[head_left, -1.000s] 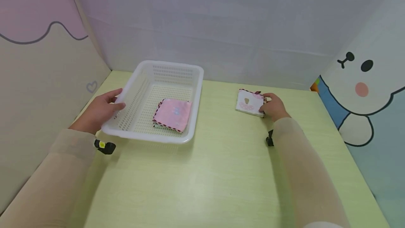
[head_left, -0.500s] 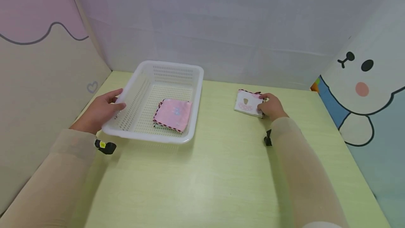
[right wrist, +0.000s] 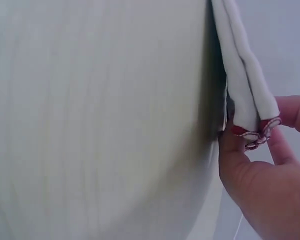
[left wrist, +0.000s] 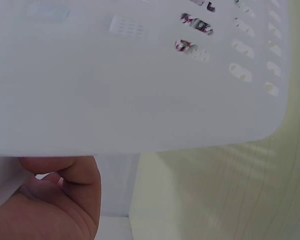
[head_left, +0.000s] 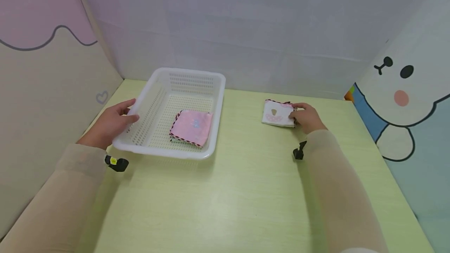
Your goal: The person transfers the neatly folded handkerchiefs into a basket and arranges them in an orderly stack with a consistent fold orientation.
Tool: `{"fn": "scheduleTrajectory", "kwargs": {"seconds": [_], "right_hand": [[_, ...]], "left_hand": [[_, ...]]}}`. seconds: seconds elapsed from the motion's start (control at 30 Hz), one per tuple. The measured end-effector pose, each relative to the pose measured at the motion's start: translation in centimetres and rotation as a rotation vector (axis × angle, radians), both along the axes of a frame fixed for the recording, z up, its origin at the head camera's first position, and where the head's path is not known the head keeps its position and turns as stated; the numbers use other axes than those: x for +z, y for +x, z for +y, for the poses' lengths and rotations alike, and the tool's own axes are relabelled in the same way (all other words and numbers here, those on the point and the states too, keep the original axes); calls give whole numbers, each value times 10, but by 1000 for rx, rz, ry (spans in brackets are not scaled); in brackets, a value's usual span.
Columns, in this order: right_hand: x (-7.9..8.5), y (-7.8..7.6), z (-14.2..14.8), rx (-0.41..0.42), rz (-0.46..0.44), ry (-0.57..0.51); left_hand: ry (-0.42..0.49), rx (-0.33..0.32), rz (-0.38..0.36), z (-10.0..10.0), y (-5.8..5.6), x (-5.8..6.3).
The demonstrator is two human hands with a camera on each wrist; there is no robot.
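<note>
My left hand [head_left: 110, 123] grips the left side of a white plastic basket [head_left: 219, 106], its thumb over the rim. In the left wrist view the basket wall [left wrist: 130, 100] covers part of that hand. A folded pink towel [head_left: 193, 126] with a dark striped edge lies inside the basket, over a pale green layer. Right of the basket, my right hand [head_left: 308, 118] pinches the right edge of a folded white towel [head_left: 274, 113] with a pink print. In the right wrist view the towel's thick layers [right wrist: 245, 85] sit between thumb and fingers, close to the table.
The pale green table [head_left: 225, 198] reaches back to a light cloth wall [head_left: 239, 34]. Printed panels stand at both sides, a cartoon face [head_left: 400, 85] on the right one. Black wrist cameras [head_left: 298, 152] hang under the sleeves.
The white towel and my right hand have shifted slightly, first a little left, then back right. My left hand and the basket have stayed in place.
</note>
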State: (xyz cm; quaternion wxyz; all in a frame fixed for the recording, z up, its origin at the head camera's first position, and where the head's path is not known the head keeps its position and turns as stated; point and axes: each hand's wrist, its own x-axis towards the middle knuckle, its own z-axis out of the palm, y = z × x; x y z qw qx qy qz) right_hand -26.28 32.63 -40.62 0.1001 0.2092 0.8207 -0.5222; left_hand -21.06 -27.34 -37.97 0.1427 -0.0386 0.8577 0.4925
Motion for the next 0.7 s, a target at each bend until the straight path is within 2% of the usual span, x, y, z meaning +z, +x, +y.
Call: {"fn": "scheduleTrajectory", "kwargs": {"seconds": [0.2, 0.33, 0.47, 0.7], "right_hand": [[5, -1, -4, -51, -23, -274], [5, -4, -7, -90, -56, -360], [3, -5, -10, -99, -77, -360], [0, -2, -13, -81, -41, -322]], "left_hand": [[1, 0, 2, -1, -2, -2], [1, 3, 1, -1, -2, -1], [6, 3, -7, -2, -3, -2], [6, -1, -9, -3, -3, -4]]}}
